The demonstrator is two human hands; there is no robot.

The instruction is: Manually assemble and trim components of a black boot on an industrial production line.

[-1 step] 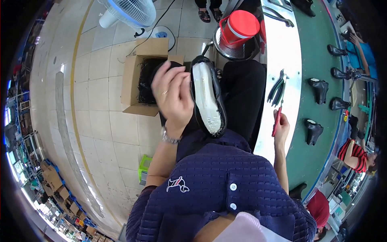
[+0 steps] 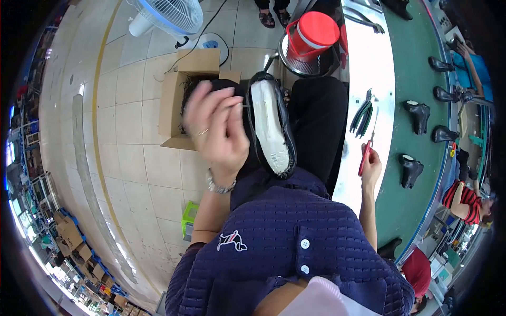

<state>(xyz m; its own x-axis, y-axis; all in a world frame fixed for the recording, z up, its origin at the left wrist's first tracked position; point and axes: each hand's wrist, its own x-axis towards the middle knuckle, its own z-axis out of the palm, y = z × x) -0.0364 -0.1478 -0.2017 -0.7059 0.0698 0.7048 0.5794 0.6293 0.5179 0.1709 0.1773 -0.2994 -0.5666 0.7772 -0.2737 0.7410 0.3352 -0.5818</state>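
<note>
A black shoe (image 2: 271, 126) lies sole-side up between my thighs, its white underside showing inside a dark rim. Left of it is my left hand (image 2: 219, 129), smeared by motion, with fingers curled and thumb drawn toward them. A thin greyish bit shows between its fingertips and the shoe's edge, too small to name. Over the white bench, my right hand (image 2: 371, 166) grips a red-handled tool (image 2: 365, 158) with a thin metal end pointing away from me. Just beyond it lies a pair of pliers (image 2: 362, 116) with dark green handles.
A cardboard box (image 2: 169, 110) holding black scraps stands at left, near a fan (image 2: 174, 18). Ahead is a red lidded bucket (image 2: 316, 34). More pliers (image 2: 363, 21) lie on the bench's far end. Black shoes (image 2: 419, 118) stand on the green belt (image 2: 392, 210). Other people are at far right.
My left hand has shifted slightly left, away from the shoe, and blurs more. My right hand has moved a little to the right with the red-handled tool.
</note>
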